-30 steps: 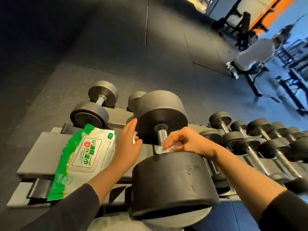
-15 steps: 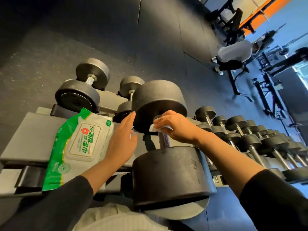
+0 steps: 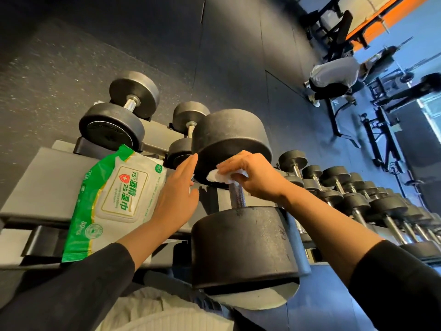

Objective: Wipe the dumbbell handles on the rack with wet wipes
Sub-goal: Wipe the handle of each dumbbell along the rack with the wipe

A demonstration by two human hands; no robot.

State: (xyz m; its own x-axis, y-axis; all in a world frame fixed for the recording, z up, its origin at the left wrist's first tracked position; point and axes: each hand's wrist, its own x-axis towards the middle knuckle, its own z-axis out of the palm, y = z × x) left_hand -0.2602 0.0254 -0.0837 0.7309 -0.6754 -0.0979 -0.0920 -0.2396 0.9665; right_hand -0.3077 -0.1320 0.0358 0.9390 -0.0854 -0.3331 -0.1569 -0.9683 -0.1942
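Large black dumbbell (image 3: 241, 244) on the rack (image 3: 43, 182), centre of the frame. The right hand (image 3: 256, 177) pinches a white wet wipe (image 3: 218, 176) around the top of its metal handle (image 3: 237, 195). The left hand (image 3: 177, 199), fingers straight, rests against the far weight head. Green wipes pack (image 3: 114, 199) lies at left.

handle (image 3: 237, 195) top: hidden under wipe (image 3: 218, 176) | far dumbbells (image 3: 391, 206): blurred | sleeves: cut off

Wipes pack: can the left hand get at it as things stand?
Probably yes. The left hand is open, holds nothing and lies right beside the wipes pack on the rack, with nothing between them.
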